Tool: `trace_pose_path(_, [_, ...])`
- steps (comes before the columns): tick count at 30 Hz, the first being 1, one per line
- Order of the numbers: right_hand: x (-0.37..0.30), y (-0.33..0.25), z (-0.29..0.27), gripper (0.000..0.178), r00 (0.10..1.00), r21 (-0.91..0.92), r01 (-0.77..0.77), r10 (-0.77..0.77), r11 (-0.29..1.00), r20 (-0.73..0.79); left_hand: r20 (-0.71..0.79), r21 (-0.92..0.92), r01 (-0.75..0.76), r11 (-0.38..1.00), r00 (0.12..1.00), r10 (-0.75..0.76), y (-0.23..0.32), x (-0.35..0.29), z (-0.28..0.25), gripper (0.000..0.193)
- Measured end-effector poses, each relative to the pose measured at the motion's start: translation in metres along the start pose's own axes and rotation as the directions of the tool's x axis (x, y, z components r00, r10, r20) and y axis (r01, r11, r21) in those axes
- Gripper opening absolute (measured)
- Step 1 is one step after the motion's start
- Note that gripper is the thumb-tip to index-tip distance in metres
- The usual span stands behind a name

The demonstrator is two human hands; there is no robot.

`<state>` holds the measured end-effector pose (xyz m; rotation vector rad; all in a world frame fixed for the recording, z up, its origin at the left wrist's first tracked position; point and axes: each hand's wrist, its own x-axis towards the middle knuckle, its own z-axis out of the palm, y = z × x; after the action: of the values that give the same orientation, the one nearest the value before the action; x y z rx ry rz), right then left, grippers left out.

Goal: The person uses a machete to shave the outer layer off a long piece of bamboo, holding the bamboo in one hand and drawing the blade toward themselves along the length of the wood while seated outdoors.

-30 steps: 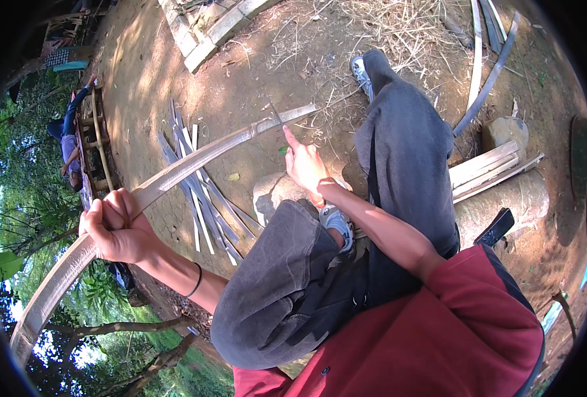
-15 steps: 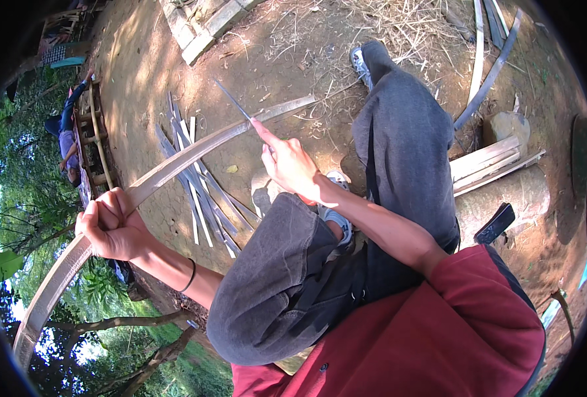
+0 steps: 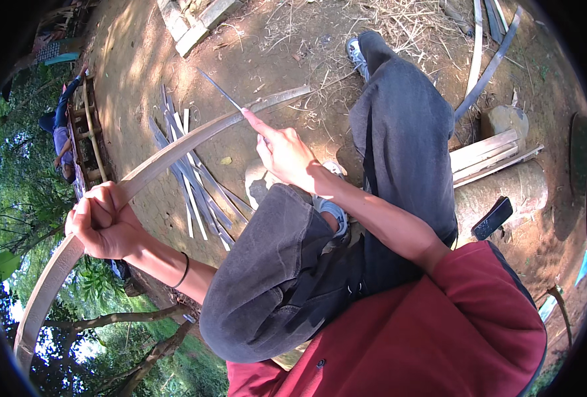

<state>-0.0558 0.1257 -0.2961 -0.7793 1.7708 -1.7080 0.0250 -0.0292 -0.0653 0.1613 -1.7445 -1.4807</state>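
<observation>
A long, pale bamboo strip (image 3: 169,153) curves across the left half of the view, its far end above the ground near my shoe. My left hand (image 3: 102,223) is closed in a fist around it, with a stretch sticking out below. My right hand (image 3: 285,156) is closed on a knife, its index finger stretched along toward the blade. The thin knife blade (image 3: 218,88) points up and left and crosses the strip near its far end. The knife's handle is hidden inside my right hand.
Several loose strips (image 3: 197,178) lie crossed on the dirt beyond my bent knee. To the right, split pieces (image 3: 482,159) rest by a log (image 3: 505,195) with a black phone (image 3: 493,219) on it. Another person (image 3: 62,139) is at far left by a bamboo bench (image 3: 95,142).
The whole view has shifted slightly, so things appear a little higher and farther left. Both hands, the knife and the strip keep nearly the same arrangement.
</observation>
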Motion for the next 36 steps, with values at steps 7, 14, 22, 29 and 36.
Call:
trace_pose_path(7, [0.009, 0.059, -0.006, 0.059, 0.981, -0.108, -0.177, 0.166, 0.978, -0.104, -0.031, -0.050, -0.012, 0.999, 0.999, 0.010, -0.013, 0.005, 0.000, 0.041])
trace_pose_path(14, [0.003, 0.013, 0.001, 0.058, 1.000, 0.000, -0.016, 0.016, 1.000, -0.010, -0.099, -0.010, -0.025, 1.000, 0.995, 0.024, -0.004, 0.005, -0.002, 0.043])
trace_pose_path(22, [-0.003, 0.007, 0.006, 0.059, 0.999, 0.036, -0.011, 0.012, 0.999, -0.033, -0.380, 0.132, -0.037, 0.991, 0.921, 0.085, -0.019, 0.009, 0.010, 0.034])
trace_pose_path(29, [-0.001, 0.013, 0.003, 0.059, 0.998, -0.030, -0.067, 0.066, 0.997, -0.012, -0.532, 0.218, -0.002, 0.976, 0.838, 0.121, -0.007, 0.011, 0.026, 0.030])
trace_pose_path(36, [-0.003, 0.012, 0.012, 0.059, 0.991, -0.012, 0.111, -0.111, 0.994, -0.077, -0.399, 0.133, -0.016, 0.991, 0.914, 0.068, -0.005, 0.010, 0.011, 0.029])
